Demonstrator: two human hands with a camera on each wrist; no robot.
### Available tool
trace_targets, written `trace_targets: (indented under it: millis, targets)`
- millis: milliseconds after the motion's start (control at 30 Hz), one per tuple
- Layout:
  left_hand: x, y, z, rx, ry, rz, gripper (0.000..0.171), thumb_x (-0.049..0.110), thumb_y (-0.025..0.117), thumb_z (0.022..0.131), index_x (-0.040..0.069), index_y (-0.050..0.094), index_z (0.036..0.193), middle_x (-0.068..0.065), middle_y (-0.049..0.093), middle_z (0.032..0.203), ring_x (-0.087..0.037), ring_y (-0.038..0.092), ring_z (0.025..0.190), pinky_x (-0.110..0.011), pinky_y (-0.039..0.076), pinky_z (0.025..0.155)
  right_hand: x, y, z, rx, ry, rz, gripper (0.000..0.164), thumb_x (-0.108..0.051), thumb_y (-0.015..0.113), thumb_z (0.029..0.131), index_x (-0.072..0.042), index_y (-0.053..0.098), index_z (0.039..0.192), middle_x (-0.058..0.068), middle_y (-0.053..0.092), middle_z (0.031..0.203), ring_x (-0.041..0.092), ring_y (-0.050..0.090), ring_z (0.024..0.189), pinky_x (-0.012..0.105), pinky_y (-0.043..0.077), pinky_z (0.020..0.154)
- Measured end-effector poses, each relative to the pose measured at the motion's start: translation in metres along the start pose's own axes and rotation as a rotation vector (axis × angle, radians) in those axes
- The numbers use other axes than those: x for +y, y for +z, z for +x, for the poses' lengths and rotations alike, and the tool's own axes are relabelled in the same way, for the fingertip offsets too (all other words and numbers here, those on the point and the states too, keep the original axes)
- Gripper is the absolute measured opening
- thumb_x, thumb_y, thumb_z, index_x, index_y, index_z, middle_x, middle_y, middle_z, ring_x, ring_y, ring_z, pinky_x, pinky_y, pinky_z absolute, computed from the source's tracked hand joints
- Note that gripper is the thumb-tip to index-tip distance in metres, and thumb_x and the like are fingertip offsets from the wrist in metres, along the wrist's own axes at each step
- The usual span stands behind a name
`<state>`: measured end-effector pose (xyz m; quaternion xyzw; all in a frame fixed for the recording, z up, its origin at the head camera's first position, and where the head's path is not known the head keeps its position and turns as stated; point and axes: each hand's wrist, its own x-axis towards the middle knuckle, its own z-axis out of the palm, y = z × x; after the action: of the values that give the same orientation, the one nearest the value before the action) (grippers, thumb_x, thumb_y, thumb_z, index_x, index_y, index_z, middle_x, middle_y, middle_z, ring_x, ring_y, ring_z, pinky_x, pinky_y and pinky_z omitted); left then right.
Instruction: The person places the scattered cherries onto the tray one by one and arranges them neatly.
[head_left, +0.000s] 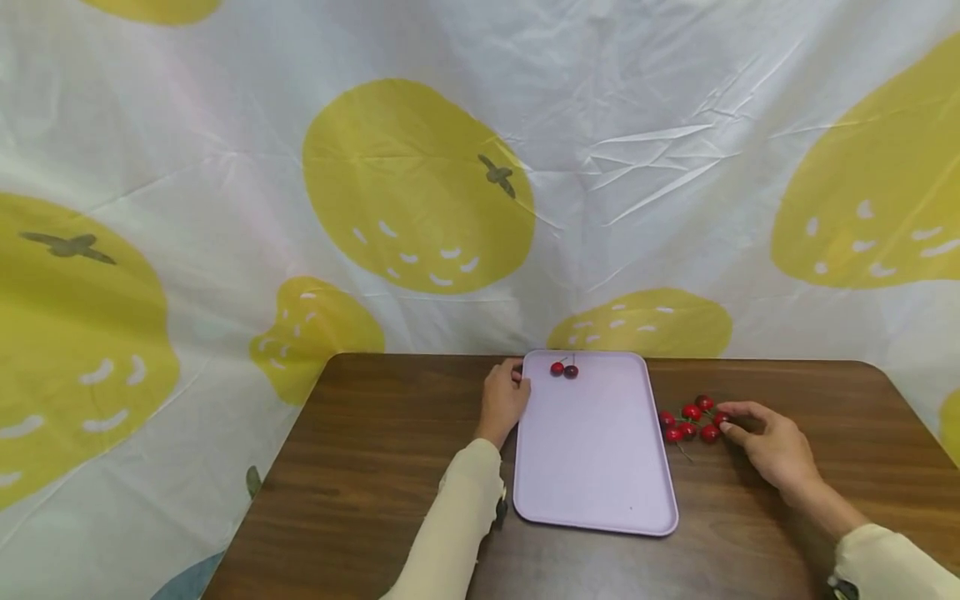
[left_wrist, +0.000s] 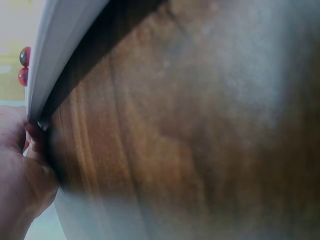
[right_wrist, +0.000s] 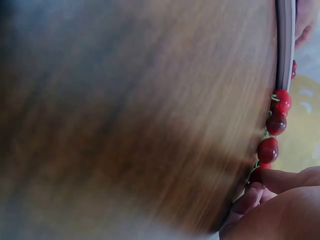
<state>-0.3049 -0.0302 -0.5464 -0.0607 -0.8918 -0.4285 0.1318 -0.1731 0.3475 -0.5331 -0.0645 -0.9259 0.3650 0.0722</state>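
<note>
A pale purple tray lies on the table, and two red cherries with stems sit near its far end. My left hand grips the tray's left edge near the far corner; in the left wrist view some fingers reach beneath the rim. To the right of the tray, several red cherries with green stems lie in a loose cluster on the wood. At the right side of that cluster my right hand pinches one dark red cherry between thumb and fingers.
The brown wooden table runs back to a white curtain printed with large yellow fruits. The nearest cherries of the cluster lie close against the tray's right rim.
</note>
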Motion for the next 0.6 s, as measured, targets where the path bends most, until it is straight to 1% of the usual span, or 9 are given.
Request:
trace_targets:
  millis: [100, 167, 233, 267, 367, 400, 467, 533, 600]
  targets:
    - [0.000, 0.000, 0.000, 0.002, 0.001, -0.001, 0.034, 0.002, 0.072, 0.092, -0.002, 0.072, 0.126, -0.014, 0.068, 0.094, -0.022, 0.065, 0.083, -0.034, 0.055, 0.078, -0.002, -0.001, -0.003, -0.006, 0.010, 0.005, 0.038, -0.033, 0.068, 0.104, -0.008, 0.070, 0.133, 0.022, 0.071, 0.132, 0.017, 0.063, 0.094, 0.030, 0.039, 0.077]
    - [-0.001, 0.000, 0.000, 0.002, 0.003, 0.000, 0.033, 0.002, 0.072, 0.092, -0.001, 0.072, 0.125, -0.014, 0.068, 0.094, -0.022, 0.065, 0.082, -0.034, 0.055, 0.077, -0.002, -0.001, -0.005, 0.001, 0.010, 0.013, 0.039, -0.033, 0.069, 0.103, -0.008, 0.070, 0.132, 0.022, 0.071, 0.130, 0.002, 0.054, 0.084, 0.026, 0.038, 0.072]
    - [-0.002, 0.000, 0.000, 0.003, 0.003, 0.002, 0.033, 0.002, 0.072, 0.092, -0.001, 0.072, 0.125, -0.013, 0.068, 0.093, -0.021, 0.065, 0.082, -0.033, 0.055, 0.077, -0.004, 0.000, -0.007, 0.016, 0.007, 0.034, 0.038, -0.032, 0.069, 0.103, -0.007, 0.070, 0.132, 0.023, 0.071, 0.131, -0.011, 0.049, 0.087, 0.024, 0.038, 0.073]
    - [-0.002, -0.001, 0.000, 0.004, 0.003, 0.002, 0.033, 0.003, 0.072, 0.092, -0.001, 0.072, 0.125, -0.013, 0.068, 0.093, -0.021, 0.065, 0.082, -0.033, 0.055, 0.077, -0.004, 0.000, -0.008, 0.022, 0.006, 0.046, 0.038, -0.031, 0.069, 0.103, -0.006, 0.070, 0.131, 0.024, 0.070, 0.131, -0.014, 0.047, 0.090, 0.023, 0.038, 0.073]
    - [-0.004, -0.001, 0.001, 0.005, 0.003, 0.002, 0.033, 0.003, 0.072, 0.092, -0.001, 0.072, 0.125, -0.013, 0.068, 0.094, -0.021, 0.065, 0.082, -0.032, 0.055, 0.076, -0.007, 0.001, -0.010, 0.040, 0.015, 0.083, 0.040, -0.034, 0.069, 0.103, -0.006, 0.070, 0.131, 0.021, 0.071, 0.131, -0.020, 0.043, 0.098, 0.020, 0.039, 0.076]
    - [-0.004, -0.001, 0.001, 0.005, 0.002, 0.000, 0.033, 0.003, 0.072, 0.092, -0.001, 0.072, 0.125, -0.013, 0.068, 0.094, -0.021, 0.065, 0.082, -0.032, 0.055, 0.076, -0.009, 0.001, -0.010, 0.039, 0.019, 0.111, 0.041, -0.034, 0.069, 0.103, -0.005, 0.069, 0.132, 0.013, 0.073, 0.127, -0.020, 0.042, 0.098, 0.020, 0.040, 0.076]
    - [-0.004, -0.001, 0.001, 0.003, -0.001, -0.003, 0.033, 0.003, 0.072, 0.092, 0.000, 0.072, 0.125, -0.013, 0.068, 0.094, -0.021, 0.065, 0.083, -0.033, 0.055, 0.076, -0.013, 0.001, -0.011, 0.027, 0.035, 0.186, 0.043, -0.033, 0.070, 0.103, -0.002, 0.068, 0.132, -0.006, 0.076, 0.118, -0.017, 0.047, 0.094, 0.019, 0.045, 0.073]
    - [-0.004, 0.000, 0.001, -0.004, -0.007, -0.004, 0.033, 0.004, 0.071, 0.093, 0.001, 0.072, 0.126, -0.012, 0.068, 0.095, -0.020, 0.065, 0.083, -0.032, 0.055, 0.076, -0.018, 0.002, -0.011, 0.019, 0.050, 0.274, 0.042, -0.030, 0.071, 0.102, -0.001, 0.067, 0.131, -0.023, 0.072, 0.106, -0.013, 0.054, 0.090, 0.020, 0.049, 0.070]
    - [-0.003, 0.000, 0.001, -0.009, -0.008, -0.009, 0.033, 0.003, 0.071, 0.093, 0.001, 0.072, 0.126, -0.012, 0.067, 0.095, -0.020, 0.065, 0.084, -0.032, 0.055, 0.076, -0.026, 0.003, -0.011, 0.012, 0.065, 0.356, 0.039, -0.027, 0.073, 0.101, -0.001, 0.068, 0.129, -0.035, 0.066, 0.097, -0.010, 0.058, 0.086, 0.022, 0.053, 0.067]
